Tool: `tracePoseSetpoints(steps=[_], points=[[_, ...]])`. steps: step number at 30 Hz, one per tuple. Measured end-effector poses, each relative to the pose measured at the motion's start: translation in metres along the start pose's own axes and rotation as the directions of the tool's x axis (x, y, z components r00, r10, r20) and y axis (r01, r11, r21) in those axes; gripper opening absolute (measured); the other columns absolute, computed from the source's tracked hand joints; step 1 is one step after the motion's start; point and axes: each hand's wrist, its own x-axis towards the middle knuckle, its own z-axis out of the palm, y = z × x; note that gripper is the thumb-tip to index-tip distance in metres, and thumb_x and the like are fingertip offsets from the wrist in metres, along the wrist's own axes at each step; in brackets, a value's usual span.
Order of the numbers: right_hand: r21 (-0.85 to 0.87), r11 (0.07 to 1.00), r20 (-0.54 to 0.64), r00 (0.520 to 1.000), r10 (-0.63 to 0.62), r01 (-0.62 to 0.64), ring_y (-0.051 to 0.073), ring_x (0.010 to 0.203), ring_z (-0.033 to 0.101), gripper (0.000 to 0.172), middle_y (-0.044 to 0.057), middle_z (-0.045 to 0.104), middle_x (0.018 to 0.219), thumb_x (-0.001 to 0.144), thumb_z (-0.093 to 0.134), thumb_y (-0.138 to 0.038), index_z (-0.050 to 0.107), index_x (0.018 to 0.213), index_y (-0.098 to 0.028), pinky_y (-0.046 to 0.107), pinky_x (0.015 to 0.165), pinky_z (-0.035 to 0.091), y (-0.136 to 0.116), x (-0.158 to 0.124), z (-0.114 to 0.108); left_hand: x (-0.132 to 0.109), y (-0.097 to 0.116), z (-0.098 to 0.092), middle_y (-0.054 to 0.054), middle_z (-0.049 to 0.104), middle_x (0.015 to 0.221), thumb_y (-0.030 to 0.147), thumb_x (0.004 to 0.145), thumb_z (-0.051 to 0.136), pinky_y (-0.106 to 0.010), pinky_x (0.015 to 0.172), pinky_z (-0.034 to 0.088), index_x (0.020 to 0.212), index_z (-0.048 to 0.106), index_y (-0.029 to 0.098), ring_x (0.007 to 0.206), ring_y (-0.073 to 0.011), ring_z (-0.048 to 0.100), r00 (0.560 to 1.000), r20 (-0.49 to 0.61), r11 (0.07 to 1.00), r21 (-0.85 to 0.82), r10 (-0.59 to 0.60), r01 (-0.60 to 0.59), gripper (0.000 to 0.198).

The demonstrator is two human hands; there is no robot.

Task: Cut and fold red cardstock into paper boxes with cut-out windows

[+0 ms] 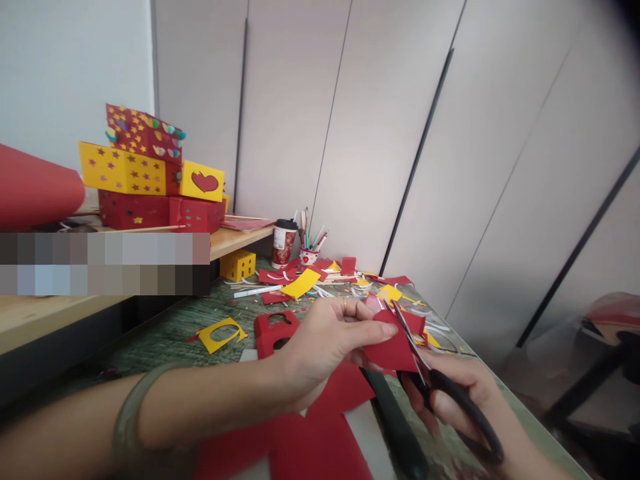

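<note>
My left hand (333,337) pinches a small piece of red paper (393,350) between thumb and fingers. A pair of black-handled scissors (425,377) is in my right hand (460,393), with fingers through the loops. Its blades lie across the right part of the red paper, slightly apart. Below my hands are larger red sheets (320,440) over pale paper, beside a long dark bar (397,427). Left of the paper, behind my left wrist, sits a red cut-out piece (265,333) with curved holes. A yellow piece with an oval hole (220,335) lies farther left.
Red, yellow and white paper scraps (303,283) litter the green table (165,343). Toward the back stand a lidded paper cup (284,243), a pen holder (309,256) and a yellow box (238,265). Decorated boxes (145,167) are stacked on the wooden shelf (240,241).
</note>
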Motion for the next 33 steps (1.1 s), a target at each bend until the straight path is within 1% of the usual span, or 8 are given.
tracePoseSetpoints(steps=[3,7,13,18,23,26,29,33], points=[[-0.025,0.999,-0.001,0.999,-0.045,0.045,0.007,0.041,0.035,0.035,-0.003,0.044,0.049,0.072,0.053,-0.050,0.057,0.061,-0.017,0.018,0.039,0.031,0.000,-0.001,-0.002,0.001,0.001,0.000,0.001,0.055,0.060,0.020,0.064,0.069,-0.016,0.050,0.044,0.062,0.051,0.011,0.053,-0.0045,0.052,1.000,0.011,1.000,0.000,-0.004,0.004,0.020],[-0.032,0.999,-0.016,1.000,-0.008,0.007,0.006,0.039,0.036,0.020,-0.005,0.042,0.049,0.072,0.058,-0.031,0.052,0.057,-0.018,0.016,0.037,0.031,0.008,-0.005,-0.005,0.002,0.004,-0.001,0.002,0.055,0.059,0.020,0.063,0.069,-0.017,0.049,0.043,0.063,0.051,0.011,0.052,-0.0045,0.051,1.000,0.013,0.999,0.039,0.000,0.000,0.020],[-0.133,0.991,-0.028,0.999,-0.028,0.024,0.006,0.038,0.033,0.021,-0.005,0.039,0.047,0.067,0.059,-0.025,0.048,0.051,-0.018,0.016,0.035,0.028,0.004,-0.004,-0.011,0.003,0.007,-0.002,0.001,0.055,0.059,0.021,0.063,0.070,-0.018,0.050,0.043,0.063,0.052,0.011,0.052,-0.0052,0.051,1.000,0.015,0.996,0.091,-0.013,0.012,0.020],[-0.126,0.992,-0.039,0.999,0.008,-0.013,0.005,0.035,0.034,0.028,-0.005,0.037,0.043,0.067,0.060,-0.029,0.045,0.046,-0.018,0.016,0.032,0.029,-0.001,-0.005,-0.011,0.003,0.008,-0.003,0.003,0.052,0.056,0.018,0.063,0.069,-0.017,0.049,0.042,0.062,0.052,0.012,0.049,-0.0038,0.049,0.999,0.044,0.997,0.078,-0.010,0.006,0.018],[-0.073,0.997,-0.045,0.999,0.031,-0.035,0.006,0.033,0.038,0.032,-0.005,0.039,0.042,0.067,0.061,-0.042,0.051,0.049,-0.018,0.017,0.031,0.032,0.003,-0.007,-0.012,0.005,0.009,-0.004,0.003,0.053,0.055,0.019,0.063,0.069,-0.016,0.049,0.042,0.061,0.052,0.011,0.050,-0.0048,0.052,0.998,0.050,0.996,0.087,-0.023,0.018,0.019],[-0.047,0.998,-0.059,0.998,0.033,-0.035,0.006,0.032,0.039,0.029,-0.005,0.041,0.042,0.066,0.063,-0.045,0.058,0.059,-0.017,0.017,0.031,0.033,0.002,-0.007,-0.013,0.006,0.009,-0.005,0.003,0.054,0.055,0.017,0.062,0.069,-0.016,0.048,0.043,0.062,0.052,0.011,0.049,-0.0044,0.052,0.998,0.055,0.998,0.049,-0.038,0.035,0.019],[0.030,0.995,-0.039,0.994,0.100,-0.099,0.005,0.032,0.035,0.036,-0.005,0.041,0.045,0.064,0.062,-0.051,0.062,0.073,-0.016,0.017,0.033,0.031,-0.002,-0.005,-0.012,0.005,0.009,-0.006,0.003,0.055,0.057,0.016,0.063,0.069,-0.018,0.049,0.046,0.066,0.051,0.012,0.050,-0.0055,0.053,0.998,0.054,0.999,0.030,-0.027,0.025,0.018],[0.181,0.975,0.015,0.992,0.127,-0.127,0.006,0.040,0.037,0.041,-0.004,0.044,0.051,0.066,0.058,-0.056,0.060,0.079,-0.017,0.019,0.040,0.035,-0.005,-0.002,-0.011,0.003,0.009,-0.006,-0.001,0.061,0.068,0.017,0.068,0.064,-0.020,0.049,0.047,0.070,0.049,0.014,0.062,-0.0120,0.061,0.997,0.074,0.999,0.042,0.002,-0.005,0.016]])
